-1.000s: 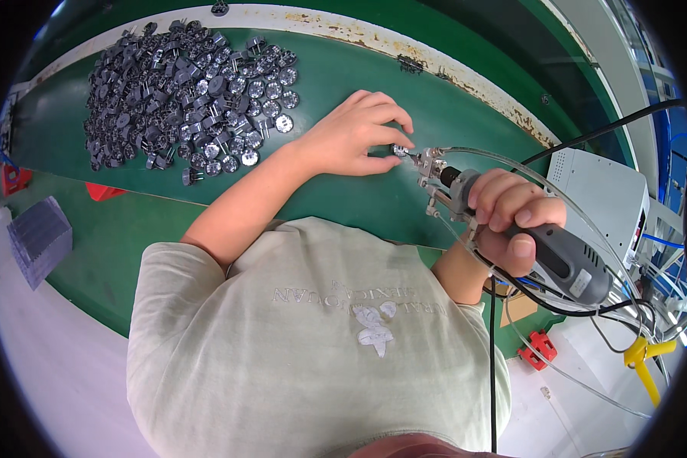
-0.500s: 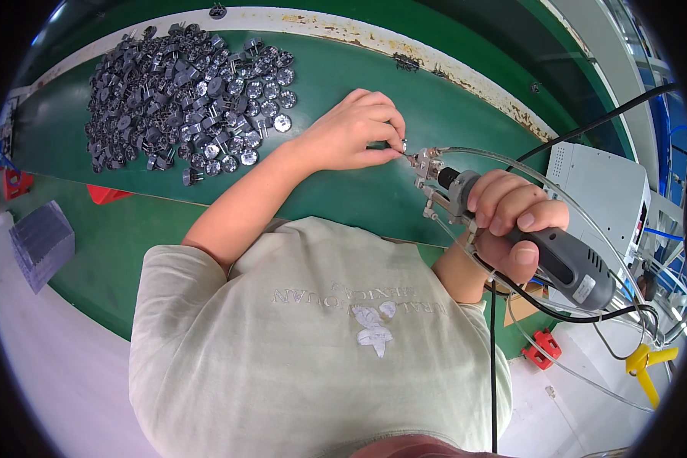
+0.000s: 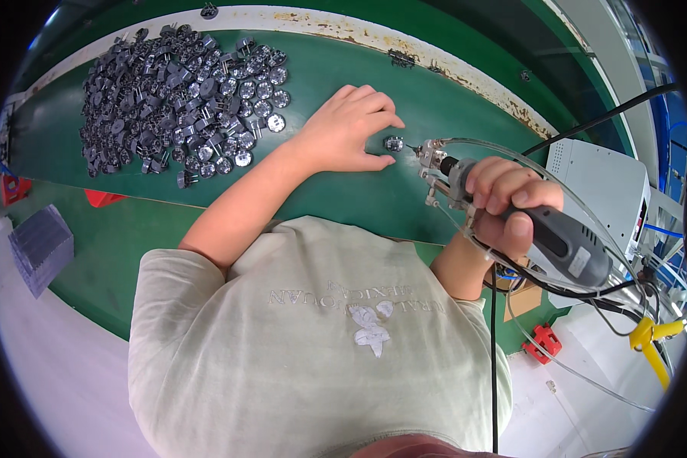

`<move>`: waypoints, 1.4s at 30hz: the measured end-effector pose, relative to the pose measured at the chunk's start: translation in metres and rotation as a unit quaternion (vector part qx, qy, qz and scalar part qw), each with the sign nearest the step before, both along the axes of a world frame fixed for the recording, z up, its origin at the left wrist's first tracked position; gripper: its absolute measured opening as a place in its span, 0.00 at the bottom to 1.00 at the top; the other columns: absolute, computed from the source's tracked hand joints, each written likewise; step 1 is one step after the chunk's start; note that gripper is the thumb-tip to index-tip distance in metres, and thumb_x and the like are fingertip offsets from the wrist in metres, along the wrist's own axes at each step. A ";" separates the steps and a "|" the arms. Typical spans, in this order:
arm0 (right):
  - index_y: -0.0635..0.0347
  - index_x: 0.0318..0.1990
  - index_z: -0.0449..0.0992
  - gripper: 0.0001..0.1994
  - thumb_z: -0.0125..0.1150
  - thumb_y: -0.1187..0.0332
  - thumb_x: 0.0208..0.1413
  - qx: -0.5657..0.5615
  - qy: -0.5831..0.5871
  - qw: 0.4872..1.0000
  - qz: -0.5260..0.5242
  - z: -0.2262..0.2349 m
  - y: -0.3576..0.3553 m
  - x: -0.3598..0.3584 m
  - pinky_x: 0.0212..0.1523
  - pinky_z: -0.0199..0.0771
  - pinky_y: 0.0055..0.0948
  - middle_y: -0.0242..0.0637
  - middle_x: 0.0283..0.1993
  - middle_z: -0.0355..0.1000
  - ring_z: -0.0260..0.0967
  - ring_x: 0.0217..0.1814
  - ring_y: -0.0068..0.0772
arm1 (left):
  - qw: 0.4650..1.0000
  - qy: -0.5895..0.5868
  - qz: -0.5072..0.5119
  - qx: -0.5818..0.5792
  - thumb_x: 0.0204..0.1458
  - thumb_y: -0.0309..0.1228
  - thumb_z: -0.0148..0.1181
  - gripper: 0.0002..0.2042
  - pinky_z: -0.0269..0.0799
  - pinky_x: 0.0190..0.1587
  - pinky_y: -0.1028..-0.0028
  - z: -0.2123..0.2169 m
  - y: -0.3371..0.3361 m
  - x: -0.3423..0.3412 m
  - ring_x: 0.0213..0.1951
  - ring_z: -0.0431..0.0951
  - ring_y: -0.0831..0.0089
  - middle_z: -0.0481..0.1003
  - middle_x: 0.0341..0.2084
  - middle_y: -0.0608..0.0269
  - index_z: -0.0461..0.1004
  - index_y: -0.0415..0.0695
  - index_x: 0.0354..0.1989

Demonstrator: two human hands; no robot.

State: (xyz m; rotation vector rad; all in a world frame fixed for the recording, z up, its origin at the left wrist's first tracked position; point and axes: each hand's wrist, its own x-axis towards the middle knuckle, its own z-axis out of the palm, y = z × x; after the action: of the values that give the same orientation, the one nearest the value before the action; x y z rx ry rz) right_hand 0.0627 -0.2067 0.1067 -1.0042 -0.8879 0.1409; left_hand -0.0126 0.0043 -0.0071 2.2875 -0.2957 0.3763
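A small round dark part with a shiny face (image 3: pixel 394 143) lies on the green work surface, between the parted thumb and forefinger of my left hand (image 3: pixel 349 131). Those fingers are apart and hold nothing. My right hand (image 3: pixel 514 200) is wrapped round a grey handheld electric screwdriver (image 3: pixel 569 246). Its metal tip assembly (image 3: pixel 433 156) points left, with the thin bit close to the small part; whether they touch I cannot tell. A large pile of similar round dark parts with pins (image 3: pixel 179 99) spreads to the left of my left hand.
Clear tubes and black cables run from the tool past a light grey box (image 3: pixel 599 191) at the right. A rusty white ledge (image 3: pixel 343 29) borders the far side. At lower right are a yellow handle (image 3: pixel 653 341) and a red piece (image 3: pixel 542 343).
My left thumb and forefinger have parted from the small part, which now lies between them on the surface. The screwdriver has shifted slightly.
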 end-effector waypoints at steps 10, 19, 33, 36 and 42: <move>0.63 0.39 0.69 0.15 0.72 0.68 0.56 0.004 0.015 1.000 0.017 -0.008 0.012 0.005 0.27 0.74 0.38 0.40 0.24 0.70 0.68 0.23 0.35 | 0.999 0.005 -0.026 0.026 0.43 0.37 0.74 0.13 0.65 0.49 0.65 0.000 0.001 0.001 0.47 0.73 0.66 0.74 0.38 0.70 0.82 0.50 0.37; 0.63 0.39 0.69 0.14 0.72 0.68 0.55 -0.003 0.011 1.000 0.016 -0.008 0.013 0.004 0.27 0.75 0.38 0.39 0.24 0.70 0.68 0.23 0.35 | 0.999 0.005 -0.026 0.029 0.43 0.37 0.74 0.12 0.65 0.49 0.66 -0.001 0.001 0.001 0.47 0.73 0.67 0.74 0.38 0.72 0.82 0.50 0.36; 0.62 0.38 0.68 0.15 0.72 0.69 0.55 -0.011 0.014 1.000 0.011 -0.006 0.016 0.001 0.28 0.75 0.38 0.39 0.24 0.70 0.68 0.23 0.35 | 0.999 0.003 -0.028 0.022 0.44 0.36 0.74 0.12 0.65 0.50 0.66 -0.002 0.002 0.001 0.47 0.72 0.67 0.73 0.38 0.71 0.82 0.50 0.37; 0.61 0.37 0.67 0.14 0.70 0.69 0.56 -0.027 -0.003 1.000 0.008 -0.008 0.020 0.002 0.27 0.74 0.38 0.37 0.23 0.68 0.67 0.22 0.34 | 0.999 0.004 -0.031 0.023 0.44 0.36 0.74 0.12 0.64 0.51 0.66 -0.003 0.002 0.000 0.47 0.72 0.68 0.74 0.38 0.72 0.82 0.50 0.37; 0.59 0.33 0.63 0.12 0.64 0.71 0.59 -0.101 0.011 0.995 -0.017 -0.002 0.040 -0.002 0.26 0.73 0.38 0.36 0.20 0.65 0.63 0.19 0.32 | 0.999 0.018 -0.043 0.021 0.45 0.37 0.73 0.12 0.63 0.52 0.67 -0.003 0.001 0.001 0.47 0.72 0.68 0.74 0.38 0.72 0.82 0.49 0.37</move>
State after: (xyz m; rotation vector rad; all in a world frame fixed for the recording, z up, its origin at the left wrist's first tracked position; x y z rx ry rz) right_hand 0.0608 -0.1668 0.1051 -1.2031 -0.8489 0.2159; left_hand -0.0116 0.0057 -0.0097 2.3112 -0.3846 0.2866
